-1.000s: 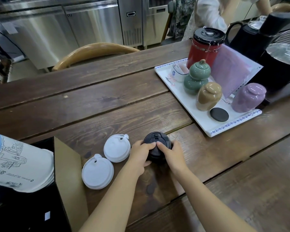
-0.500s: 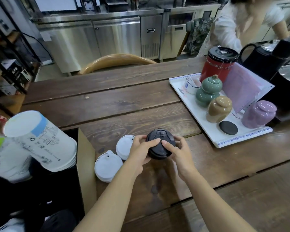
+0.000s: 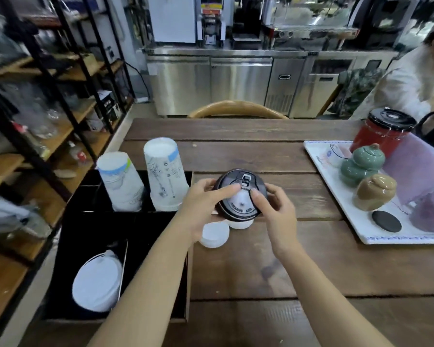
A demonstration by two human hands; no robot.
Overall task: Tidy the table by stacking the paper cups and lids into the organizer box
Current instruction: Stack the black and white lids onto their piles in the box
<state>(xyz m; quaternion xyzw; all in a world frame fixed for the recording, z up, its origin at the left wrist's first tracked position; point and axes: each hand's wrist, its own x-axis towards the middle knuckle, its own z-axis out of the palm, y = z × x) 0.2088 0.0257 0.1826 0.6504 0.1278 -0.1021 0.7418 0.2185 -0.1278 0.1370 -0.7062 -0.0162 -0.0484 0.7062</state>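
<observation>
Both hands hold a stack of black lids lifted above the table and tilted toward me. My left hand grips its left rim with the thumb on top. My right hand pinches its right side. Two white lids lie on the wood just below, partly hidden by the black stack. The black organizer box sits at the table's left edge. Two upside-down stacks of printed paper cups stand in its far compartments. White lids lean in its near compartment.
A white tray at the right carries small ceramic jars, a black coaster and a red canister. A wooden chair back stands beyond the table's far edge. Metal shelving runs along the left. A person in white stands at the far right.
The black lids have risen off the table in both hands and shifted toward the box. My head has lifted, so the whole organizer box and the cup stacks now show.
</observation>
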